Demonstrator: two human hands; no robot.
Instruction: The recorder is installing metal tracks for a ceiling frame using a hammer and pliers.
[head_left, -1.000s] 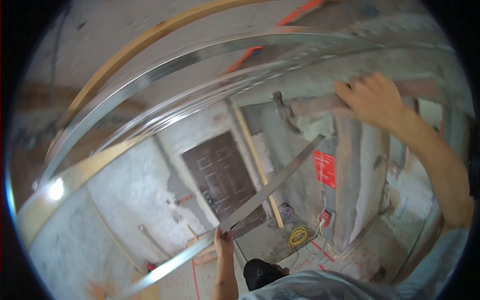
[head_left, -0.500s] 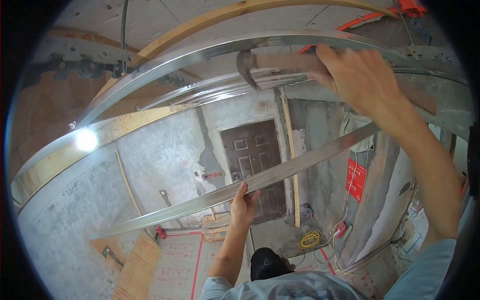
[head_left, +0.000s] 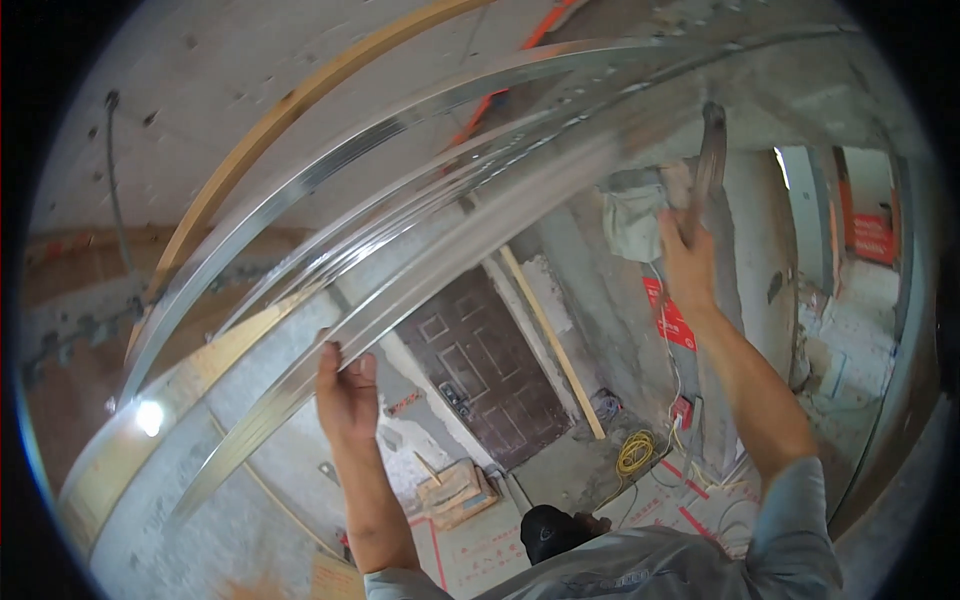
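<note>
My left hand [head_left: 347, 395] grips the lower left part of a long shiny metal channel [head_left: 420, 283], its fingers curled at the channel's edge. The channel slants steeply up to the right, and motion blurs its far end near the ceiling framing. On the right, my right hand [head_left: 688, 262] is closed round the handle of a hammer [head_left: 708, 165]. The hammer points upward, its dark head at the top, apart from the channel. Several fixed metal channels [head_left: 385, 125] run overhead, beyond my left hand.
Beside the overhead channels curves a wooden strip [head_left: 235, 165]. A brown panelled door [head_left: 485, 365] stands in the grey wall, with a wooden batten [head_left: 555, 345] beside it. Below lie a coiled yellow cable [head_left: 635, 453] and a wooden stack [head_left: 457, 493]. A black cap [head_left: 548, 532] shows at the lower edge.
The view has turned. My right hand has come down from the overhead channels, and the hammer has swung from level to upright. The channel in my left hand now slants more steeply, right end higher.
</note>
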